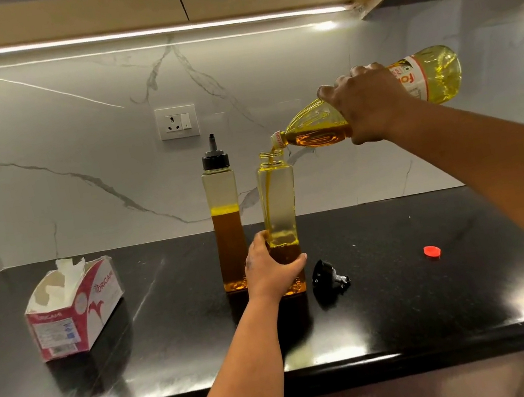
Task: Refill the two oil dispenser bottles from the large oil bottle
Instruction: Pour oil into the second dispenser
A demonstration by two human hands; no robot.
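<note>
Fingers [357, 70] tilt oil bottle [375, 98] — pouring.

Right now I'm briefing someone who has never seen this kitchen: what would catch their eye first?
The large oil bottle, tipped nearly level at upper right in the right hand, sends a thin yellow stream into the open dispenser bottle at centre. The left hand steadies that bottle low down, beside its capped twin. A red cap glows on the black counter to the right.

tissue box [75, 308]: "origami". large oil bottle [375, 101]: label partly readable, "fo".
</note>
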